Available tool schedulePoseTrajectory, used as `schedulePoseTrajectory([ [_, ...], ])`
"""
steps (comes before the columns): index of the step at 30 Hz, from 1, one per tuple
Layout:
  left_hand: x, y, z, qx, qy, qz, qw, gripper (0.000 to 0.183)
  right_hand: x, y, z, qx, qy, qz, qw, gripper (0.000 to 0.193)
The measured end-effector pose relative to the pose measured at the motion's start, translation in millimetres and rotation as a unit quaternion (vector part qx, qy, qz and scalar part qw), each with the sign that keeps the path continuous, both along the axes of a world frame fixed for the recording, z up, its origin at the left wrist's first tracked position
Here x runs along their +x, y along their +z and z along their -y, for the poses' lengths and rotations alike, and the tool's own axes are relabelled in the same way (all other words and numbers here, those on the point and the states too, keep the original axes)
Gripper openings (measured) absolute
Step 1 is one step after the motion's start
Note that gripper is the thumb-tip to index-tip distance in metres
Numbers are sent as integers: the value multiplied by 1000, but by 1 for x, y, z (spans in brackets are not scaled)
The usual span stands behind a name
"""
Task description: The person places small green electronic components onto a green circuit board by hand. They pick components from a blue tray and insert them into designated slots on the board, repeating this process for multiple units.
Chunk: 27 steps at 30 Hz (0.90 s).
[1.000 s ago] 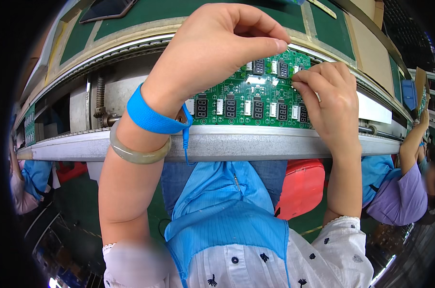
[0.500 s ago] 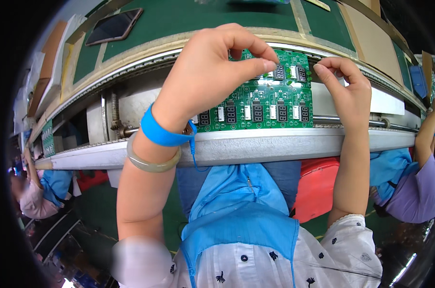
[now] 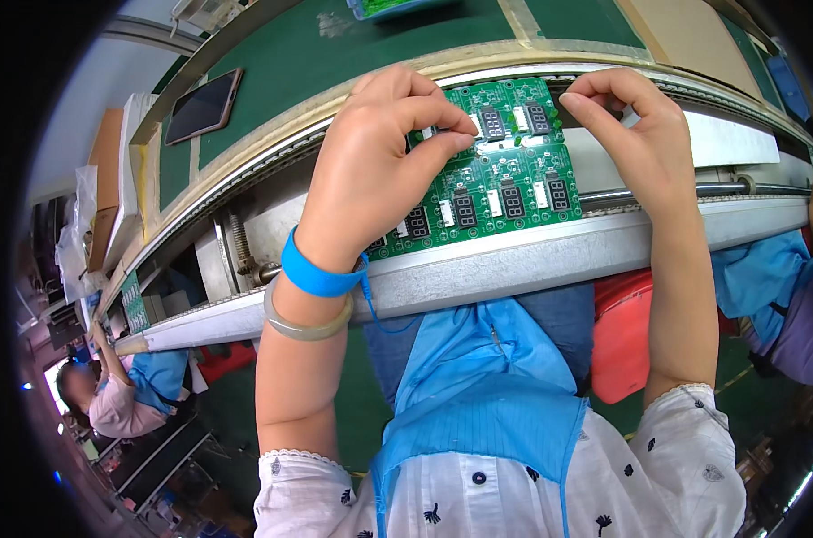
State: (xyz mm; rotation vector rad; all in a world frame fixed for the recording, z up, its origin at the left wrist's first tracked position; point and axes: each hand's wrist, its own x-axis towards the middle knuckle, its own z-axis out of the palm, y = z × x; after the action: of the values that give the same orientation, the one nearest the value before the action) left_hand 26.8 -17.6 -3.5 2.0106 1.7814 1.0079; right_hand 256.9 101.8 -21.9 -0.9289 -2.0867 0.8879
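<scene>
In the head view, the green board sits between metal rails at one o'clock. The left hand pinches over it, the right hand curls beside it; I can't tell if they hold anything. A phone lies on the green table at ten o'clock.

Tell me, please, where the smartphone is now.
In the head view, the smartphone lies at upper left on the green surface, left of the left hand.
</scene>
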Motion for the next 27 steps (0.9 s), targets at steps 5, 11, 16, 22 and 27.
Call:
schedulePoseTrajectory([
  [5, 3, -3, -2, 16, -4, -45, 999, 13, 2, 0, 0, 11, -4, 7, 1000, 15],
  [11, 6, -6, -1, 30, -5, -99, 995, 12, 2, 0, 1, 6, -3, 23, 1000, 14],
  [16, 7, -2, -1, 40, -6, -136, 990, 12, 3, 1, 0, 9, 1, 21, 1000, 14],
  [22, 8, -3, -1, 54, -11, -152, 987, 12, 3, 0, 1, 12, 4, 23, 1000, 14],
  [27, 8, -3, -1, 47, -6, -149, 988, 12, 3, -1, 1, -2, 1, 21, 1000, 13],
])
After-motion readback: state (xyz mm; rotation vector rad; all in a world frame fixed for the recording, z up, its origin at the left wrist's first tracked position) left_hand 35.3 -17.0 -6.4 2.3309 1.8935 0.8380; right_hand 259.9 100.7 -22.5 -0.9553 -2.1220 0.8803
